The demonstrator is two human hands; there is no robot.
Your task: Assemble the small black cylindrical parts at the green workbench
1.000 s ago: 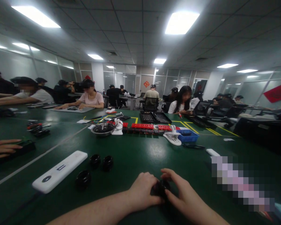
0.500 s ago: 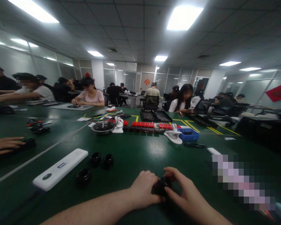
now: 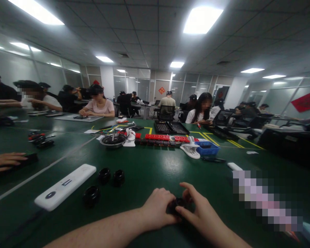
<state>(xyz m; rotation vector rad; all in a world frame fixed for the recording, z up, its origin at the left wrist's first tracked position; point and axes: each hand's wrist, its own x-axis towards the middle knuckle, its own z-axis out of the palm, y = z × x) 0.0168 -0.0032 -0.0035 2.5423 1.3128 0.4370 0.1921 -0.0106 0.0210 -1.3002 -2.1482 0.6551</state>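
Observation:
Near the front of the green table, my left hand (image 3: pixel 158 208) is wrapped round a small black ring-shaped part (image 3: pixel 180 202). From the other side, my right hand (image 3: pixel 203 212) has its thumb and fingers at the top of that part. My fingers hide much of it, so I cannot tell whether it is one piece or two. Left of my hands, three similar black round parts stand on the table: one nearer me (image 3: pixel 91 196), and a pair further back (image 3: pixel 104 175), (image 3: pixel 118 177).
A white bar-shaped device (image 3: pixel 67 186) with a cable lies at left. Beyond it rests a co-worker's hand (image 3: pixel 9 161). Across the middle are a round dish (image 3: pixel 112 140), red strips (image 3: pixel 157 136), a white clip (image 3: pixel 191 150), a blue bin (image 3: pixel 209 150) and a black tray (image 3: pixel 172 127).
My right hand has shifted slightly, its index finger lifting and its thumb moving left over the black part. My left hand keeps its hold in nearly the same place.

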